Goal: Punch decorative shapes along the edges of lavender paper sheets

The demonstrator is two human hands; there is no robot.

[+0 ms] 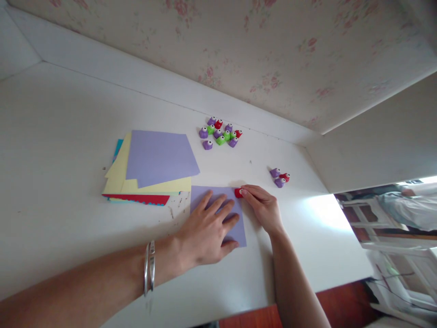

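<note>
My left hand [213, 226] lies flat with its fingers spread on a purple sheet of paper [240, 232], pressing it to the white table. At the sheet's upper right corner my right hand [262, 205] pinches a small red one-eyed piece [238, 193] between thumb and fingers. The piece touches or overlaps that corner; which of the two I cannot tell. To the left is a loose stack of coloured sheets, with a purple sheet [160, 157] on top and yellow sheets [116, 171] beneath it. A red sheet [143, 199] with a jagged edge sticks out lower down.
Several purple, green and red one-eyed pieces [220, 140] cluster near the wall. A smaller group of three, with a purple piece [280, 182], sits to the right. Dark specks [171, 212] mark the white table [61, 182]. A floral wall [232, 54] rises behind.
</note>
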